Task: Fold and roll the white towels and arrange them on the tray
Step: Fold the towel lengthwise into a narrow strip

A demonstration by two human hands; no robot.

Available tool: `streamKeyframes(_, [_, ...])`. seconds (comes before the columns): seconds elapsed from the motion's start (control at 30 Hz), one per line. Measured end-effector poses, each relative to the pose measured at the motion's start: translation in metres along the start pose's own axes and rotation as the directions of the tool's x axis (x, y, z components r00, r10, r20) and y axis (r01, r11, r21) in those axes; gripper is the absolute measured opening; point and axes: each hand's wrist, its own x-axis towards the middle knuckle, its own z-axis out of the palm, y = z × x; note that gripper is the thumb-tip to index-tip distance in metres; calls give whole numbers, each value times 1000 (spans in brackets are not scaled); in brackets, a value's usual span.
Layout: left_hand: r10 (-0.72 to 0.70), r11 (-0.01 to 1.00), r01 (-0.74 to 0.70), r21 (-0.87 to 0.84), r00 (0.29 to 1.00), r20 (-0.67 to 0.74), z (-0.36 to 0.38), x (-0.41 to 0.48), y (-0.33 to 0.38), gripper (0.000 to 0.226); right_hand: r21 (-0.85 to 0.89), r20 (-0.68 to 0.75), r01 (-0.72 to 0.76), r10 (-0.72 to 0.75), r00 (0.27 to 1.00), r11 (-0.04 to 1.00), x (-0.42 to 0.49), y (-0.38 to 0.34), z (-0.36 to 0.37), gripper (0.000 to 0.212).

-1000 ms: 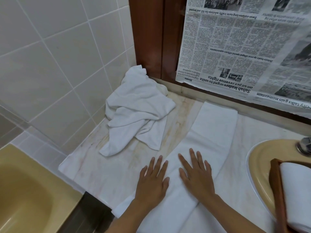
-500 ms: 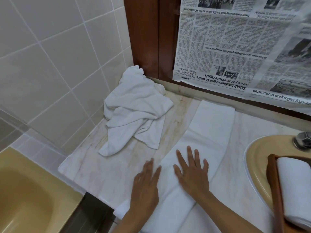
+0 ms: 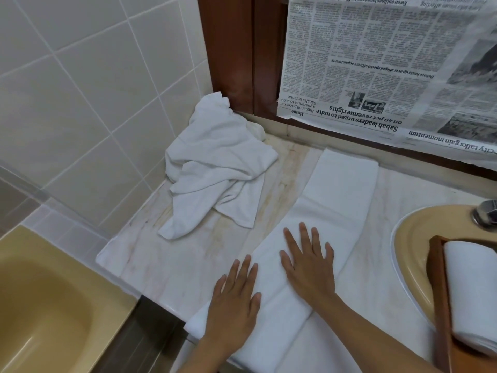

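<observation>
Our left hand point(image 3: 234, 300) lay flat, fingers straight, close together; our right hand point(image 3: 309, 267) flat, just ahead, fingers spread.

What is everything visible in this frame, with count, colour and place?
counter: one, pale marble, centre
sink: one, yellow, right
tap: one, metal, behind the sink
tray: one, brown wood, at the sink
rolled towel: one, white, in the tray
folded towel: one, white, long strip on the counter
crumpled towel: one, white, counter's back left corner
newspaper: one, black-and-white, hung upside down behind
tub: one, yellow, lower left
left hand: flat at the folded towel's left edge
right hand: flat on the folded towel
</observation>
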Motion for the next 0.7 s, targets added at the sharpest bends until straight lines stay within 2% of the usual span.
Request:
streamKeyframes(0.17, [46, 999, -49, 13, 982, 183, -20, -5, -11, 57, 11, 88, 80, -80, 993, 997, 9, 11, -9, 67])
streamKeyframes(0.27, [47, 997, -58, 41, 974, 224, -30, 6, -6, 67, -16, 142, 133, -129, 981, 991, 27, 23, -16, 71])
streamKeyframes(0.43, [40, 996, -60, 71, 965, 259, -29, 18, -5, 69, 2, 142, -58, 57, 988, 998, 24, -6, -25, 57])
streamKeyframes(0.5, [72, 992, -99, 77, 952, 299, -30, 20, -10, 77, 83, 114, -7, -3, 994, 997, 3, -32, -20, 64])
streamKeyframes(0.57, [119, 985, -155, 75, 926, 358, -34, 21, -17, 88, 127, 154, 84, -103, 983, 988, -20, -43, -12, 75])
streamKeyframes(0.7, [193, 974, -226, 27, 883, 428, -40, 22, -26, 124, 65, 134, 148, -156, 979, 987, -32, -23, -3, 69])
